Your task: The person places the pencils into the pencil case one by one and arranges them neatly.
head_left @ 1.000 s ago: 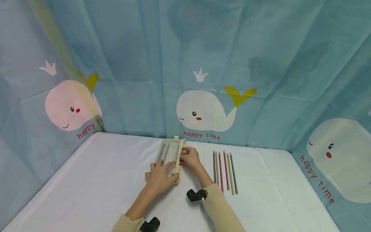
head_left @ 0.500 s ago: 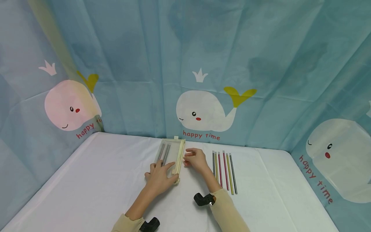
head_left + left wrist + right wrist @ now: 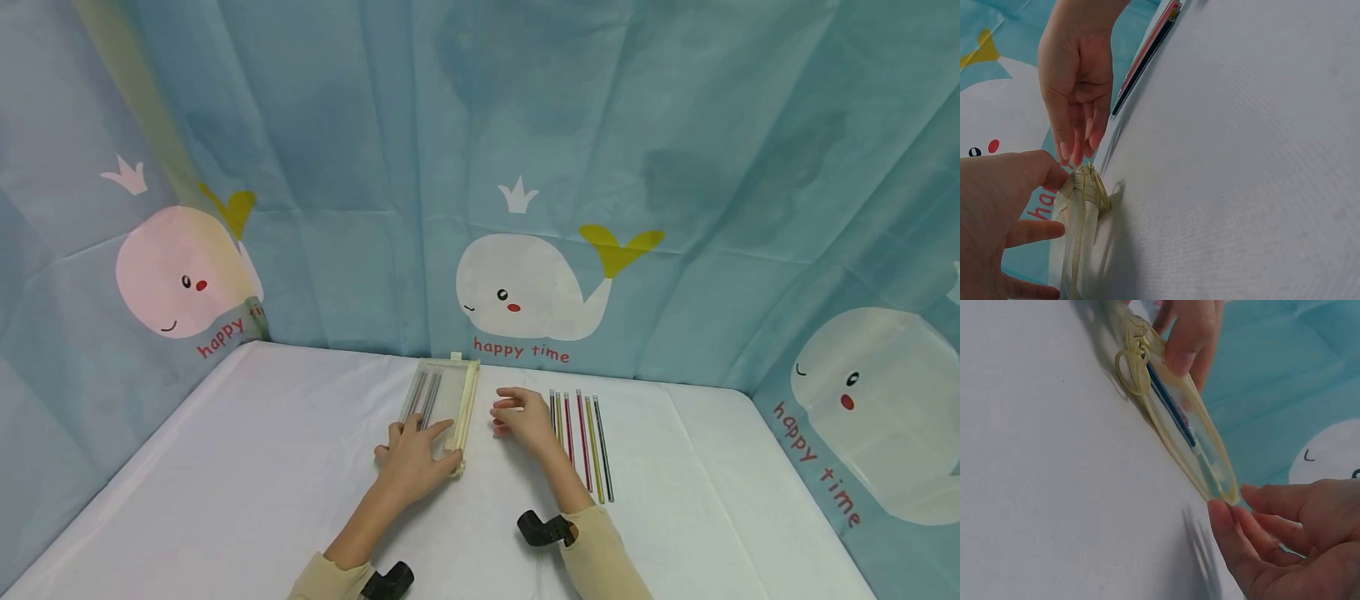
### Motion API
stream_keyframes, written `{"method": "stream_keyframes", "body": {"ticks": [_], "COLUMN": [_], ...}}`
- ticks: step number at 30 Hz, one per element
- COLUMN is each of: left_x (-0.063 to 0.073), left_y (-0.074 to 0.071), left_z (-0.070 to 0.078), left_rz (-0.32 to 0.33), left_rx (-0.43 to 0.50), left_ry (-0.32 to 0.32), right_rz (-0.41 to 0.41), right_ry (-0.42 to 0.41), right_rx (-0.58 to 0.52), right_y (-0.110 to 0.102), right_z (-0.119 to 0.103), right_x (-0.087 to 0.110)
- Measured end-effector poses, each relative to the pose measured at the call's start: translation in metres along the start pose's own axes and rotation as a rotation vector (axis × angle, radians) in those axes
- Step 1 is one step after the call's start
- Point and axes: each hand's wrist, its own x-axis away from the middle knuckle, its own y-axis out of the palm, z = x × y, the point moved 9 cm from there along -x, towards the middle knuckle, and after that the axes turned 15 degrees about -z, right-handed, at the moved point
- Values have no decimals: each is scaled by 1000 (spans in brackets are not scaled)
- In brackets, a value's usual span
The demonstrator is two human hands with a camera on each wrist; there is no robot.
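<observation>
A see-through zippered pencil case (image 3: pixel 453 385) with pale yellow trim lies near the back of the table. My left hand (image 3: pixel 414 460) rests on its near end with spread fingers, the thumb at the zipper side. Inside the case show a few thin dark pencils (image 3: pixel 431 400). In the right wrist view the zipper side gapes, and a yellow zipper pull (image 3: pixel 1133 372) hangs at one end. My right hand (image 3: pixel 527 421) holds nothing; its fingers bend loosely between the case and a row of pencils (image 3: pixel 595 450). Its forearm partly covers that row in the head view.
The row has several black, yellow and red pencils lying roughly parallel. A white cloth (image 3: pixel 697 500) covers the table. Behind it hangs a blue curtain (image 3: pixel 345 275) printed with whales. Black wrist cameras (image 3: pixel 390 581) sit on both cuffs.
My right hand has let go of the case's zipper side and moved right, towards the loose pencils. My left hand and the case have stayed in place.
</observation>
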Motion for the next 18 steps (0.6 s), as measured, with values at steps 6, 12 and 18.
{"method": "stream_keyframes", "body": {"ticks": [6,12,18], "left_x": [0,1,0], "left_y": [0,0,2], "left_z": [0,0,-1], "left_rz": [3,7,7], "left_rx": [3,2,7], "left_ry": [4,11,13], "right_rz": [19,36,55], "right_ry": [12,16,12], "right_rx": [18,36,74], "right_y": [-8,-16,-23], "right_z": [2,1,-2], "right_x": [4,10,17]}}
